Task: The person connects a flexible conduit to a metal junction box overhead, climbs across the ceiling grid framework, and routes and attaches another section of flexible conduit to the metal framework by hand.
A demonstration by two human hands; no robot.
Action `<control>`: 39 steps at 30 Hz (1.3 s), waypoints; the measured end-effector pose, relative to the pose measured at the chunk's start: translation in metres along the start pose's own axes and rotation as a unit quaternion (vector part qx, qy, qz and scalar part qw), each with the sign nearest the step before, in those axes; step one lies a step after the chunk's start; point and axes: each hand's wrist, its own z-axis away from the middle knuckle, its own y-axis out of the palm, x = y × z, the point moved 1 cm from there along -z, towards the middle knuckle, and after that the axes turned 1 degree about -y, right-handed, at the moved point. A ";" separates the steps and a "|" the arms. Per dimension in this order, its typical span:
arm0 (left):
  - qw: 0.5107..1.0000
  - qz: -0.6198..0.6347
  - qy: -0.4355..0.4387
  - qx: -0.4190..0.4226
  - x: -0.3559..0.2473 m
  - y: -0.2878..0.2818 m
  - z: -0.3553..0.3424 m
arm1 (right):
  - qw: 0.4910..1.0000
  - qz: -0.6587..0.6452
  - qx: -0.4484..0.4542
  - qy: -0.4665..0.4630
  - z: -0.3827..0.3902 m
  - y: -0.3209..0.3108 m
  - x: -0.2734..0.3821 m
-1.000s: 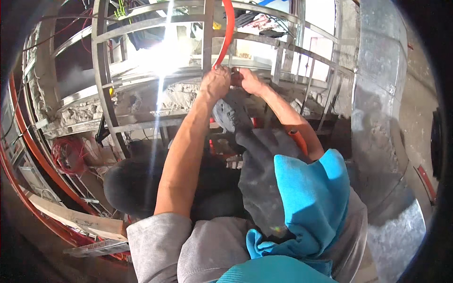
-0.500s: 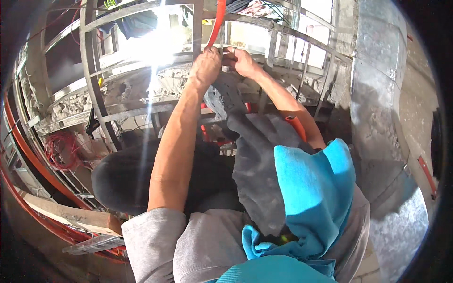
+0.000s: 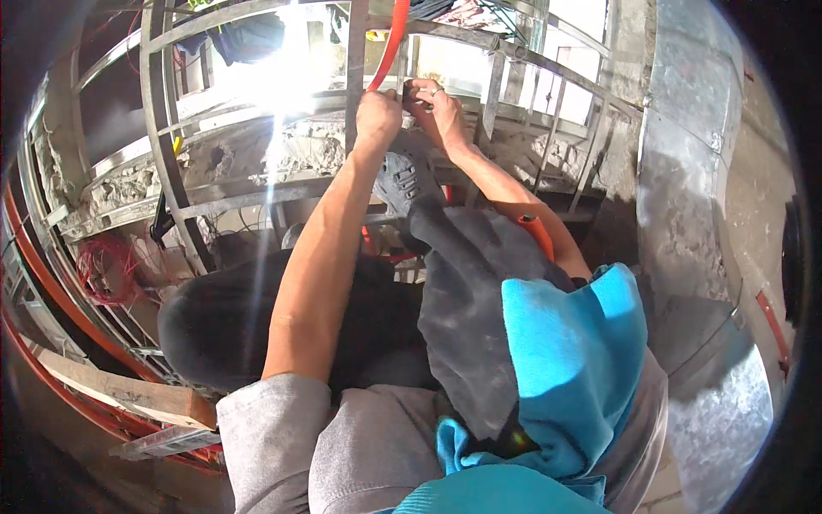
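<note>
Tube (image 3: 395, 43) runs down just right of the post (image 3: 356, 51) into the left hand (image 3: 378, 117), whose fingers curl closed around it. Farther right of the post, the right hand (image 3: 437, 116) has bent fingers beside a thin rod (image 3: 401, 72); whether they pinch anything I cannot tell. The step in hand looks like steadying the tube; the next move seems to call for keeping that grip. Below and right of the post, a shoe (image 3: 404, 182) crowds the space; coiled wires (image 3: 107, 270) lie well left, a duct (image 3: 685, 154) stands far right.
</note>
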 end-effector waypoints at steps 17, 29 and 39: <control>0.992 0.002 0.020 -0.125 -0.023 -0.024 0.040 | 0.993 0.066 -0.052 -0.084 0.009 0.019 0.019; 0.998 -0.006 0.038 -0.051 -0.023 -0.019 0.032 | 0.965 0.151 -0.017 -0.212 -0.020 0.000 -0.012; 0.993 -0.019 -0.003 -0.112 -0.036 -0.031 0.056 | 0.989 0.101 0.051 -0.091 -0.006 0.011 0.013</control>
